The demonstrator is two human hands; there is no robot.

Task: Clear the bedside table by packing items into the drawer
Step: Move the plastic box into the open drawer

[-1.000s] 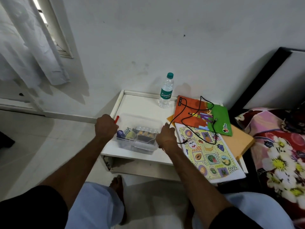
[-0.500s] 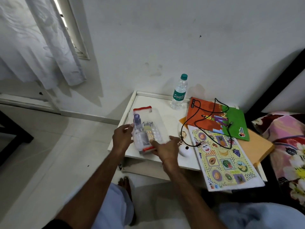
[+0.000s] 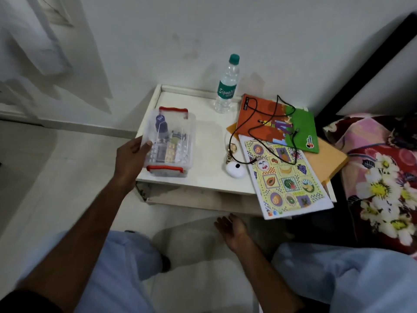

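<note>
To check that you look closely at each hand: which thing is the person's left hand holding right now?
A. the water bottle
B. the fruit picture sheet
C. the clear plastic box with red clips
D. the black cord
C: the left hand grips the side of the clear plastic box on the bedside table, while the water bottle, the fruit sheet and the black cord lie untouched.

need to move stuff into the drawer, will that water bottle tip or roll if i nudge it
The water bottle stands upright, tall and narrow, so a nudge near the green cap would probably tip it. Its round body would then likely roll across the table. Its thin clear plastic probably dents under a firm grip.
</note>
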